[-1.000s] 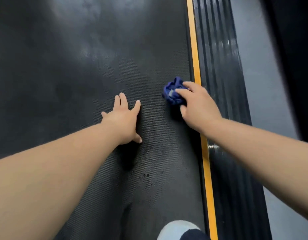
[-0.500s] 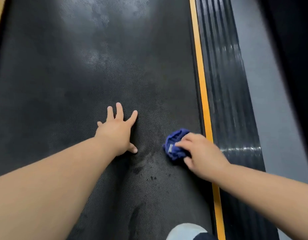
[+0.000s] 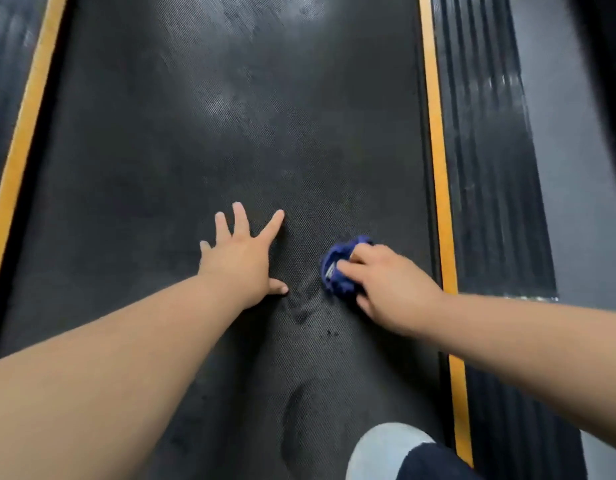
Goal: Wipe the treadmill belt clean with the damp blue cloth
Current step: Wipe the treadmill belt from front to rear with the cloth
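Note:
The black textured treadmill belt (image 3: 195, 140) fills the middle of the view, with dull smears farther up and dark specks between my hands. My right hand (image 3: 389, 289) grips a bunched damp blue cloth (image 3: 337, 268) and presses it on the belt's right half. My left hand (image 3: 244, 258) rests flat on the belt just left of the cloth, fingers spread.
Yellow strips (image 3: 438, 168) edge the belt on both sides, the left yellow strip (image 3: 19, 154) partly in view. A ribbed black side rail (image 3: 490, 168) runs along the right, with grey floor (image 3: 569, 168) beyond. A white shoe toe (image 3: 386, 448) stands on the belt at the bottom.
My right hand has drawn the cloth toward me and then leftward, away from the yellow strip, closer to my left hand. My left hand stayed planted on the belt.

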Motion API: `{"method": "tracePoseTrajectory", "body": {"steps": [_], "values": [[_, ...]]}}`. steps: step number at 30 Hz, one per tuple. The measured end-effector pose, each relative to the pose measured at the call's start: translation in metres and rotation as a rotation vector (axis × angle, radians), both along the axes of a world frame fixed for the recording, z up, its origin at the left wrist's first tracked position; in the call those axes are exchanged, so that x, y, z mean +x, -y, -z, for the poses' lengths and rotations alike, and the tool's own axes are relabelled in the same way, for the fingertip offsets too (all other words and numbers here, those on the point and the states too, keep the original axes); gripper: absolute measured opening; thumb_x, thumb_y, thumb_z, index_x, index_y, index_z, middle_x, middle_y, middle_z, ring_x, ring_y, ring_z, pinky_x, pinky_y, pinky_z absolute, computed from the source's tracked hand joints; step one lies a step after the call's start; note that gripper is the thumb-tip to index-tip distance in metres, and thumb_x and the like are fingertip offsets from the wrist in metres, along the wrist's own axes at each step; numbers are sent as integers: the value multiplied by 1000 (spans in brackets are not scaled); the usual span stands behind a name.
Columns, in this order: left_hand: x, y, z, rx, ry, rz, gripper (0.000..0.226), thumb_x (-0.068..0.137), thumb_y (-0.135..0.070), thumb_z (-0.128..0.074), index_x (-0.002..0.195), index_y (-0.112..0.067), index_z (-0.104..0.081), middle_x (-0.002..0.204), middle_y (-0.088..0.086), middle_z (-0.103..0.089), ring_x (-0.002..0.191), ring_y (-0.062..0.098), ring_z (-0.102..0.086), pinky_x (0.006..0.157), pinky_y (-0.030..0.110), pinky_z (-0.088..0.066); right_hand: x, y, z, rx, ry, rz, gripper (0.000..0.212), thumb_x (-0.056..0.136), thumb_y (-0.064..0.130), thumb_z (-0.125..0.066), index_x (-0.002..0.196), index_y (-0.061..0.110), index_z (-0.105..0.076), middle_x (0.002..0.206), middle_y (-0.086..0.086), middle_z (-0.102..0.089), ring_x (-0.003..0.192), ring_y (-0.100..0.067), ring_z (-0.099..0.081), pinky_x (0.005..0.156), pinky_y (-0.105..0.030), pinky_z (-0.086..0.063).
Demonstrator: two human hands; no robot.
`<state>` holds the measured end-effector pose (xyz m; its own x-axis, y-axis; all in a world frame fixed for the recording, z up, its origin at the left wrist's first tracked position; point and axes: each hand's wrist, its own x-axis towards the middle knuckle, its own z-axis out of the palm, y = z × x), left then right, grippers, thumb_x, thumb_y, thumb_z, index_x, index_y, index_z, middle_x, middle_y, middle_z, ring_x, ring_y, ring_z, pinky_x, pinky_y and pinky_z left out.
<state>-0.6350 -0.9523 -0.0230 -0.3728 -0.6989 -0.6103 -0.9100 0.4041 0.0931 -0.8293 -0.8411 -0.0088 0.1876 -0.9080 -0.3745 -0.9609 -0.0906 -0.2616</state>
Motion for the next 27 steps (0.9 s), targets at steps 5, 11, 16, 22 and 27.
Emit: {"method": "tracePoseTrajectory", "body": {"steps": [5,11,16,22,27], "values": [[-1,2,1,37,30,61,124,59,-69,-74,143,-49,15,154,13,24,142,43,13,107,63,-24,-18,-2,-6,9,-7,-110,36,81,27,-42,111,21,-61,113,-5,-53,101,-30,-52,82,-39,-49],[0,2,0,43,57,97,129,55,-66,-78,144,-48,15,154,14,25,142,43,13,107,63,-27,-67,88,-15,-97,-228,237,39,89,23,-53,128,18,-55,125,-14,-45,115,-36,-47,93,-39,-44],[-4,3,0,70,64,92,128,58,-62,-79,144,-48,15,152,17,28,140,45,16,106,66,-23,8,60,23,-170,-147,484,38,89,24,-49,126,17,-54,127,-11,-44,114,-32,-43,93,-35,-40],[-7,-6,-9,49,108,236,120,68,-62,-73,148,-39,13,153,23,21,141,47,10,109,65,-18,36,-41,11,-132,-58,165,41,75,22,-61,115,24,-64,100,-6,-56,89,-31,-53,72,-40,-45],[-26,-41,-14,97,116,402,127,65,-64,-74,147,-34,19,152,22,23,140,48,12,106,65,-26,-14,-47,7,-164,-342,392,46,73,24,-69,118,28,-61,99,-4,-59,95,-30,-50,72,-36,-40]]}}
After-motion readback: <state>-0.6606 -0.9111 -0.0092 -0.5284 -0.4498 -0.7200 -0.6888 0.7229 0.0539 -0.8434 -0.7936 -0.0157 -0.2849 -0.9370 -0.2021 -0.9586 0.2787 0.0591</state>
